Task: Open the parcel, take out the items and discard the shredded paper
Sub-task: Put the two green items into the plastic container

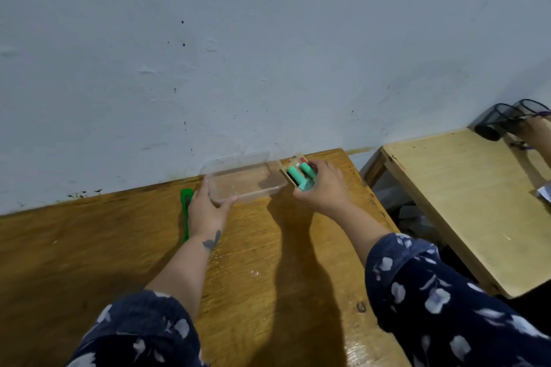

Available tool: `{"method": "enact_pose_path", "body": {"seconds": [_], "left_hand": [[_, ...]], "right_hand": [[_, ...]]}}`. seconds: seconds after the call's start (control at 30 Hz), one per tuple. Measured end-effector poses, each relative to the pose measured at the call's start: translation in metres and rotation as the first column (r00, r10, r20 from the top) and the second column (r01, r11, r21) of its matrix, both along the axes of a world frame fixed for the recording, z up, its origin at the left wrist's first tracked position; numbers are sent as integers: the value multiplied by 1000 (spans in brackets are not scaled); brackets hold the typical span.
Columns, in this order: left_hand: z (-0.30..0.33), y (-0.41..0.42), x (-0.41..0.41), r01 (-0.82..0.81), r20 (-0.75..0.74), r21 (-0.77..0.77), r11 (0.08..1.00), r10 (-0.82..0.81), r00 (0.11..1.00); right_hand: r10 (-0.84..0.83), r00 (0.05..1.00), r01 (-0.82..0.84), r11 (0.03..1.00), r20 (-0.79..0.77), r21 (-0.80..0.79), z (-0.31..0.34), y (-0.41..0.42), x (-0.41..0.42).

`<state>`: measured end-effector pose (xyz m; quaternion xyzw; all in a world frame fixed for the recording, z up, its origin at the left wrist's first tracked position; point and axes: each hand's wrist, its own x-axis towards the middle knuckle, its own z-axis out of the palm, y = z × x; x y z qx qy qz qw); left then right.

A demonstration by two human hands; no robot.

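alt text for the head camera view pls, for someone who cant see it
A person's left hand holds the near corner of a clear plastic tray on a wooden table by a pale wall, while the right hand grips a small box of mint-green tubes beside it. A green tool lies partly under the left hand.

The left hand (207,211) holds a clear tray (243,180) on the table (119,247); the right hand (323,188) grips green tubes (299,177).

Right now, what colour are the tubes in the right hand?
Mint green tubes, gripped by the right hand; head view.
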<state>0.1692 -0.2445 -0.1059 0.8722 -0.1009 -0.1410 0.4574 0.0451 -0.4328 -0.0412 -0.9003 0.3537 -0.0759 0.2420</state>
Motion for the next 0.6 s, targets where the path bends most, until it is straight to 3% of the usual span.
{"method": "enact_pose_path", "body": {"seconds": [0.13, 0.3, 0.6], "left_hand": [[1, -2, -1, -45, -4, -34, 998, 45, 999], [-3, -2, -1, -76, -3, -80, 994, 76, 997], [-10, -1, -1, -71, -29, -155, 985, 67, 997]], "right_hand": [[260, 963, -259, 966, -68, 19, 24, -5, 38], [471, 855, -468, 881, -216, 71, 34, 4, 94], [624, 663, -642, 758, -414, 115, 0, 27, 140]]}}
